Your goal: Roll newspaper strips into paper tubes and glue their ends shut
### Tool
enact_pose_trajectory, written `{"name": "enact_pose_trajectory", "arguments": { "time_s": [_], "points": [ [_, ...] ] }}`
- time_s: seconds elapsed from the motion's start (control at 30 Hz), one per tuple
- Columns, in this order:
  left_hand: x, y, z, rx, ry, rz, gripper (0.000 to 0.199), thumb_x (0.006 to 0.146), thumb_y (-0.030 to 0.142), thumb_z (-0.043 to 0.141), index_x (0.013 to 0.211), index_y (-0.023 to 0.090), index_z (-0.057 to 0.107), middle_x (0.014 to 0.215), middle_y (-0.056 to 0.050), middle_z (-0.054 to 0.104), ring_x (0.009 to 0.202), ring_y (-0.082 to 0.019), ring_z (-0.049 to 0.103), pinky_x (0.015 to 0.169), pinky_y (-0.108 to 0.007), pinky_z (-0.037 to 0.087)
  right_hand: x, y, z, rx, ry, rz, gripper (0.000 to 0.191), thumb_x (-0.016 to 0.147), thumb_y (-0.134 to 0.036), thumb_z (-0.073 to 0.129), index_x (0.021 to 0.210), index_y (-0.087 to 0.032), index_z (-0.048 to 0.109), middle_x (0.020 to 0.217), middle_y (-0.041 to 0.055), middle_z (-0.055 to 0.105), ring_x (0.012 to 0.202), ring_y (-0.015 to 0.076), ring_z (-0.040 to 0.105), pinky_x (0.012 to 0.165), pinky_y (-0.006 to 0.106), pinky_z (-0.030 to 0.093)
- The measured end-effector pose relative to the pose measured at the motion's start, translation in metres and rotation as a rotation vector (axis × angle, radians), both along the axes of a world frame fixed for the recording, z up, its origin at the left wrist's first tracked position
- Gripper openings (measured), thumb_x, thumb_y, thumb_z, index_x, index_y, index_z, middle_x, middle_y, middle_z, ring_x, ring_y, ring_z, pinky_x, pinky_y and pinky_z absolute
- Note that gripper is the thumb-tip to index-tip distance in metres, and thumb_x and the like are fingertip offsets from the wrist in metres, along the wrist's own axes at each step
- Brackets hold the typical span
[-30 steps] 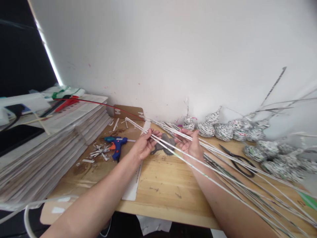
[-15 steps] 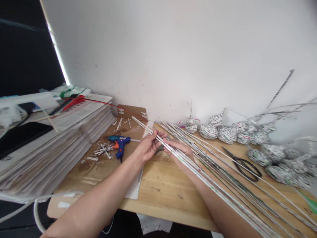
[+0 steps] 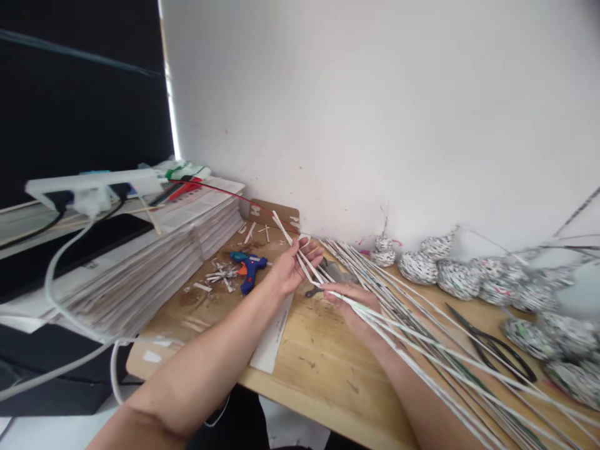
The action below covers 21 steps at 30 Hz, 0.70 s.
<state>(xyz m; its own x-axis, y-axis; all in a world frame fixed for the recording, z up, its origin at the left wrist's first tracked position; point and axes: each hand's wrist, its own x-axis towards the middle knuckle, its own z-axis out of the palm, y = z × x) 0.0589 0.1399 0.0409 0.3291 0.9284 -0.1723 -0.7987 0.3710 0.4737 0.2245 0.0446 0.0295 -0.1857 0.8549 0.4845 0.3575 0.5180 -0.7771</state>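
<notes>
My left hand point(image 3: 294, 270) pinches the upper part of several thin rolled-paper sticks point(image 3: 422, 344), whose tips stick out beyond the thumb. Lower down the same sticks, my right hand point(image 3: 354, 305) is closed around them. Between the two hands the sticks bend slightly. Past my right hand they fan out toward the lower right, over my forearm. Other paper sticks point(image 3: 349, 256) lie on the table behind my right hand. A flat grey object point(image 3: 335, 271), partly hidden by my hands, rests on the wood; its kind is unclear.
A blue glue gun point(image 3: 253, 273) lies left among paper scraps point(image 3: 220, 273). Stacked paper point(image 3: 210, 231) carries a phone point(image 3: 94, 240) and a white power strip point(image 3: 98, 182). To the right are black-handled scissors point(image 3: 501, 353) and several woven paper shapes point(image 3: 419, 267) along the wall.
The view has swung left, so the table's things appear farther right. The held sticks, nearly straight and bundled before, now bend between my hands and spread apart below.
</notes>
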Motion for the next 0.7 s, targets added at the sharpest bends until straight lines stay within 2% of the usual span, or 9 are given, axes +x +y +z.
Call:
{"name": "enact_pose_trajectory", "arguments": {
  "time_s": [0.1,0.23,0.57,0.7],
  "points": [
    [-0.01,0.008,0.003,-0.014,-0.044,0.085,0.03,0.096,0.033,0.039,0.09,0.014,0.061,0.08,-0.007,0.07,0.075,-0.018,0.07,0.075,-0.034,0.056,-0.002,-0.001,-0.002,-0.024,-0.018,-0.01,0.021,0.086,-0.029,0.062,0.104,-0.026,0.073,0.095,0.0051,0.073,0.086,0.022,0.068,0.079,0.035,0.054],
    [-0.018,0.015,0.008,0.003,-0.159,0.171,0.033,0.097,0.034,0.037,0.088,0.014,0.062,0.08,-0.007,0.07,0.079,-0.019,0.07,0.078,-0.033,0.055,-0.002,0.0,-0.007,-0.099,0.125,-0.042,0.024,0.085,-0.031,0.063,0.106,-0.021,0.071,0.095,0.0081,0.073,0.082,0.0229,0.071,0.076,0.037,0.058],
    [-0.021,0.006,0.02,0.123,-0.23,0.108,0.033,0.097,0.036,0.036,0.094,0.018,0.064,0.084,-0.004,0.069,0.081,-0.017,0.069,0.085,-0.038,0.053,-0.009,-0.003,-0.004,-0.119,0.26,-0.101,0.022,0.081,-0.033,0.069,0.099,-0.022,0.073,0.091,0.0073,0.074,0.076,0.0221,0.071,0.072,0.037,0.061],
    [-0.022,0.003,0.022,0.168,-0.259,0.093,0.033,0.096,0.036,0.037,0.094,0.019,0.065,0.085,-0.003,0.069,0.081,-0.016,0.068,0.087,-0.038,0.053,-0.011,-0.003,-0.005,-0.146,0.317,-0.077,0.022,0.081,-0.033,0.068,0.1,-0.023,0.073,0.093,0.0072,0.074,0.077,0.0219,0.071,0.071,0.036,0.062]
  ]
}}
